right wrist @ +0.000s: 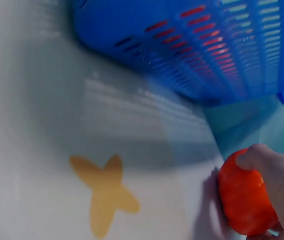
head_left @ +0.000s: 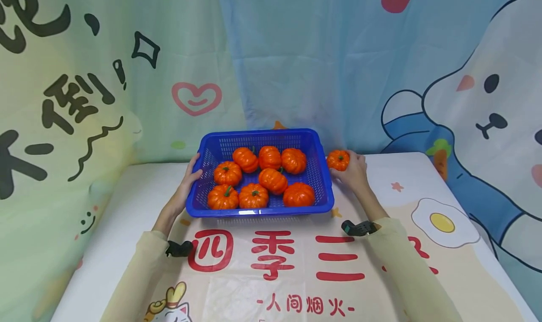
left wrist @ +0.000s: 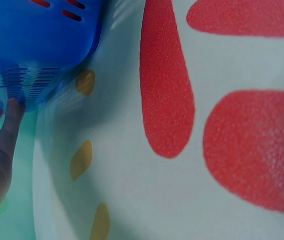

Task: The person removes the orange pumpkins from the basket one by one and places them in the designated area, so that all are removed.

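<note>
A blue plastic basket [head_left: 259, 212] with slotted walls stands on the table, holding several small orange pumpkins [head_left: 253, 196]. Along its left outer wall lies my left hand [head_left: 183, 190]; in the left wrist view two extended fingers [left wrist: 12, 117] touch the slotted side. To the right of the basket, my right hand [head_left: 353, 171] grips another small pumpkin [head_left: 338, 160] between thumb and fingers. The right wrist view shows that pumpkin [right wrist: 246, 197] low beside the tabletop, with the thumb on its upper side. The basket wall [right wrist: 222, 55] is apart from it.
A printed cloth [head_left: 305, 246] with red characters and a fried-egg picture covers the white table [head_left: 106, 218]. Behind the basket hangs a pale blue curtain [head_left: 288, 77] with cartoon figures. Each wrist wears a black camera strap [head_left: 360, 228].
</note>
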Demonstrator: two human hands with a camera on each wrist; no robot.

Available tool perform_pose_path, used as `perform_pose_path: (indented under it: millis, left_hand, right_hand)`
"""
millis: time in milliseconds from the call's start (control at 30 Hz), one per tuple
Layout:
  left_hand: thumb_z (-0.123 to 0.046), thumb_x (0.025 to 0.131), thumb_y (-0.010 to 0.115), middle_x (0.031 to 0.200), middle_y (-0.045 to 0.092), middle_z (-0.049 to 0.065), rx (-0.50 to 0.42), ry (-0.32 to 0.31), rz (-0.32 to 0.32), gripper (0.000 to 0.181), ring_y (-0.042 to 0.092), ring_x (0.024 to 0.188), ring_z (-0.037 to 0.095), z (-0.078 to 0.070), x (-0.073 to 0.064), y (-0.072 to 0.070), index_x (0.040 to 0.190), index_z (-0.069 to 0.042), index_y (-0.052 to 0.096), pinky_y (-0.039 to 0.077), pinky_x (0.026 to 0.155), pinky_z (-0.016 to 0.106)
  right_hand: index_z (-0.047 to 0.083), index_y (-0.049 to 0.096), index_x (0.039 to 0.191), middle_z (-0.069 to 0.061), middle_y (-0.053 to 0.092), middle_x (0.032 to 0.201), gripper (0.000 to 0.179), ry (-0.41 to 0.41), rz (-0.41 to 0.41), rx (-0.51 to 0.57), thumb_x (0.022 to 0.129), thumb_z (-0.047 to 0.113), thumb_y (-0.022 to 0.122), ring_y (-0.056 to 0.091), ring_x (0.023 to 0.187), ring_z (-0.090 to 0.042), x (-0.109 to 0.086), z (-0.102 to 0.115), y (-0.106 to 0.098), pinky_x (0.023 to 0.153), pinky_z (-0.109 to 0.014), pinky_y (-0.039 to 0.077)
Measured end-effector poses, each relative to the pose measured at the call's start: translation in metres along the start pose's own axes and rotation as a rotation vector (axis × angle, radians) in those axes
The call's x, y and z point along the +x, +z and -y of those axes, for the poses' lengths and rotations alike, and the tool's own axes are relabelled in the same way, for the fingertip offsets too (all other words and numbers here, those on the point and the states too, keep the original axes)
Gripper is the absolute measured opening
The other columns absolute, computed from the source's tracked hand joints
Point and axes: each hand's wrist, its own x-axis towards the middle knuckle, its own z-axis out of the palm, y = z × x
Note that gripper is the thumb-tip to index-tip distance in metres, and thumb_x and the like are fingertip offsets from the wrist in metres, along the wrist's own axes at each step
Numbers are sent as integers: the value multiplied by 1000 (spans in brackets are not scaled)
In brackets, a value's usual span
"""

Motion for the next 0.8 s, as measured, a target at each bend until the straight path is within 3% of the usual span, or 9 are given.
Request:
perform_pose_path:
  millis: [267, 500, 800]
  left_hand:
    - [-39, 102, 26, 165, -7, 2, 3, -5, -4, 60, 8, 150, 39, -2, 0, 1, 154, -40, -3, 12, 118, 65]
    - [-37, 102, 27, 165, -6, 3, -3, 9, -8, 60, 6, 150, 36, -2, 2, 0, 155, -38, -2, 7, 120, 62]
    - [-38, 102, 28, 165, -7, 2, 1, -1, -9, 60, 5, 151, 36, -1, 2, 0, 155, -37, -1, 6, 120, 63]
  right_hand:
    - [1, 18, 150, -32, 23, 141, 80, 0, 35, 2, 89, 24, 66, 30, 129, -49, 1, -9, 4, 109, -64, 34]
    - [2, 15, 151, -31, 21, 141, 81, 29, 48, -22, 91, 24, 64, 29, 130, -48, -1, -3, 3, 110, -63, 33]
    - [0, -7, 153, -37, 7, 152, 105, 27, 131, -126, 88, 32, 69, 20, 138, -56, -6, -1, -10, 110, -67, 27]
